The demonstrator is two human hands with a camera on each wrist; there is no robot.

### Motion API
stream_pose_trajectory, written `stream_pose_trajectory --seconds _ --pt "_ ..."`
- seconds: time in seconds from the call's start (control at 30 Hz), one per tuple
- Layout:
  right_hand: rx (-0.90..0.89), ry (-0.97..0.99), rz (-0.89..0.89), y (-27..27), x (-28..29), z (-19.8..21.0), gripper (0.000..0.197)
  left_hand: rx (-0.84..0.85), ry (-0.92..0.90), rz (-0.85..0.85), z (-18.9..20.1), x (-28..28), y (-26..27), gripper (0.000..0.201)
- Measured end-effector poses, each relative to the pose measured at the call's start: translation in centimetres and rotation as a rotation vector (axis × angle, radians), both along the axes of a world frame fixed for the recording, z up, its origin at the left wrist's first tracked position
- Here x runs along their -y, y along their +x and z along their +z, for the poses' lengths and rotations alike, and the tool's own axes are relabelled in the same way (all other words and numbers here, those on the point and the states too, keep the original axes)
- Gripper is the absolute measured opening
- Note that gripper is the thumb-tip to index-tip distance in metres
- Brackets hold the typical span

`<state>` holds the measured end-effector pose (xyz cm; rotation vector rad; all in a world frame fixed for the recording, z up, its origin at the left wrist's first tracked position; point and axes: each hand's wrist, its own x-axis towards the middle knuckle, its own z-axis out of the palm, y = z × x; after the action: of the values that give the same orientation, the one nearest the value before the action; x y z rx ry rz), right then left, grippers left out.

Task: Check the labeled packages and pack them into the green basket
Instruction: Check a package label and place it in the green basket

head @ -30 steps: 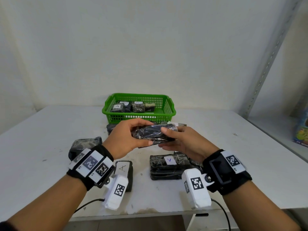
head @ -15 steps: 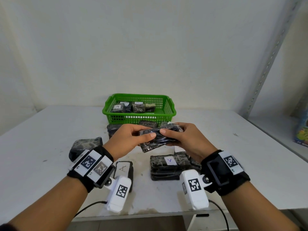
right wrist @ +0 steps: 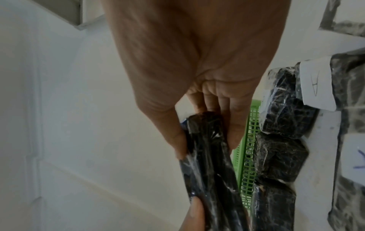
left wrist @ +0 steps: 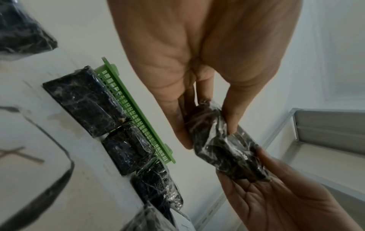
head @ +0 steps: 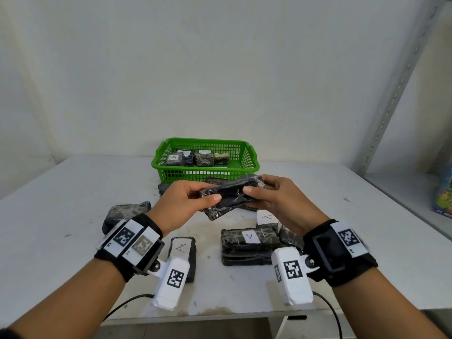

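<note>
Both hands hold one black plastic-wrapped package (head: 231, 195) in the air in front of the green basket (head: 247, 165). My left hand (head: 193, 199) pinches its left end between thumb and fingers; my right hand (head: 264, 194) grips its right end. The same package (left wrist: 221, 150) fills the lower middle of the left wrist view and shows again as a dark package (right wrist: 207, 156) in the right wrist view. No label shows on it. The basket holds several wrapped packages (head: 203, 159), some with white "A" labels.
On the white table (head: 73, 216) lie more packages: one labelled "A" (head: 182, 250) near the left wrist, a stack labelled "A" (head: 249, 243) near the right wrist, one (head: 122, 212) at the left, others just before the basket. A metal shelf upright (head: 396, 89) stands at the right.
The package has been turned between the two hands and tilted, its right end now higher and closer to the basket. Both hands keep their hold.
</note>
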<state>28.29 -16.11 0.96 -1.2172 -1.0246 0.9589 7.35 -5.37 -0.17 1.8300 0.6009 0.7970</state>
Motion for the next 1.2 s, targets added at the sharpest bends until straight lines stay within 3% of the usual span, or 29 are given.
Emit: stream_pose_trajectory --seconds 0.1,0.23,0.3,0.47,0.73,0.9,1.0,1.07,1.2 --pt "0.036 0.017 -0.011 0.1 0.0 0.1 0.034 -0.001 -0.048 -0.034 0.3 0.0 -0.2 0.029" --pt "0.242 0.039 -0.058 0.1 -0.1 0.3 0.056 -0.134 0.121 -0.056 0.4 -0.3 -0.5 0.039" --pt "0.304 0.059 -0.057 -0.3 0.0 0.5 0.056 -0.159 0.149 -0.031 0.4 -0.4 -0.4 0.041" --pt "0.107 0.112 0.006 -1.5 -0.1 1.2 0.055 -0.075 0.129 0.050 0.1 -0.3 -0.1 0.039" --pt "0.071 -0.156 0.127 -2.7 -0.1 1.4 0.065 0.079 0.081 0.109 -0.1 -0.1 0.8 0.041" --pt "-0.005 -0.094 0.142 -3.1 0.1 1.1 0.054 0.090 0.087 0.060 0.2 0.4 0.8 0.054" --pt "0.096 -0.045 0.094 -3.0 -0.1 1.1 0.057 0.068 -0.118 -0.114 0.5 0.4 0.4 0.079" --pt "0.149 -0.060 0.090 -2.8 -0.1 0.9 0.058 0.052 -0.256 -0.203 0.5 0.5 0.3 0.086" --pt "0.191 -0.110 0.100 -2.8 0.1 0.8 0.066 0.061 -0.294 -0.210 0.3 0.8 0.4 0.064"
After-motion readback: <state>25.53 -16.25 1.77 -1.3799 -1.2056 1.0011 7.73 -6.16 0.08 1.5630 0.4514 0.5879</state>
